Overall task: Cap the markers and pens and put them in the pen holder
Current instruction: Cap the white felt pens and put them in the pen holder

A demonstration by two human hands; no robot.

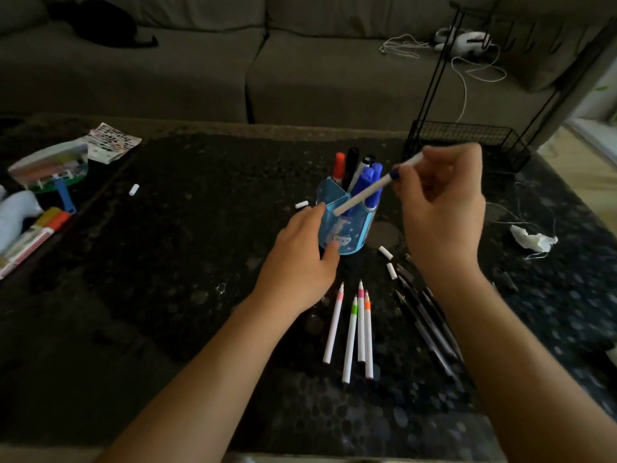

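Note:
A blue pen holder [347,238] stands mid-table with several markers [362,177] upright in it, blue, black and red. My left hand [300,252] rests against the holder's left side, thumb on its front. My right hand [440,202] holds a thin white pen [367,192] with a blue band, tilted, its lower end over the holder's rim. Several uncapped white pens [350,329] with pink, green and orange bands lie in front of the holder. Dark pens [424,315] lie to their right. Small white caps [384,251] are scattered around the holder.
A black wire rack [467,135] stands at the table's back right. Crumpled white paper [531,237] lies at the right. Marker packs [30,235] and a plastic case [50,165] sit at the left edge. A grey sofa [233,61] runs behind the table.

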